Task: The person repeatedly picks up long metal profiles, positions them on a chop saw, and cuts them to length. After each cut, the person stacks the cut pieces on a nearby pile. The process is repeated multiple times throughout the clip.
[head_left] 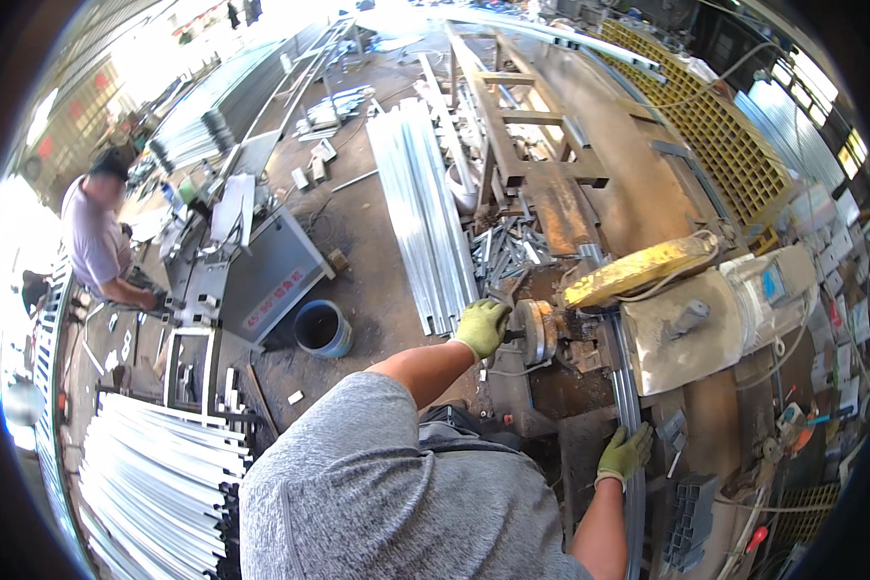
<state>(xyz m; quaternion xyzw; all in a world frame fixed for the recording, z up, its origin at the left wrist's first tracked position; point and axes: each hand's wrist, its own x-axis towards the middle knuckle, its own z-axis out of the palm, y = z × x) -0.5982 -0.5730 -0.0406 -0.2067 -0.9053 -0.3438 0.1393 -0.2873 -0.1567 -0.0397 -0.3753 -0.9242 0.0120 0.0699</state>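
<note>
Both my hands wear yellow-green work gloves. My left hand is closed at the near side of a round metal handwheel on the cutting machine; the part inside its fingers is mostly hidden. My right hand lies with fingers stretched out over long grey metal tubes. These tubes run side by side under the saw, whose yellow blade guard sits above and beyond them. To the guard's right is a dusty motor housing.
Long silvery tubes lie ahead, beside a pile of short offcuts. More tubes are stacked at lower left. A blue bucket stands near a grey machine, where another person works. Short tube pieces sit at lower right.
</note>
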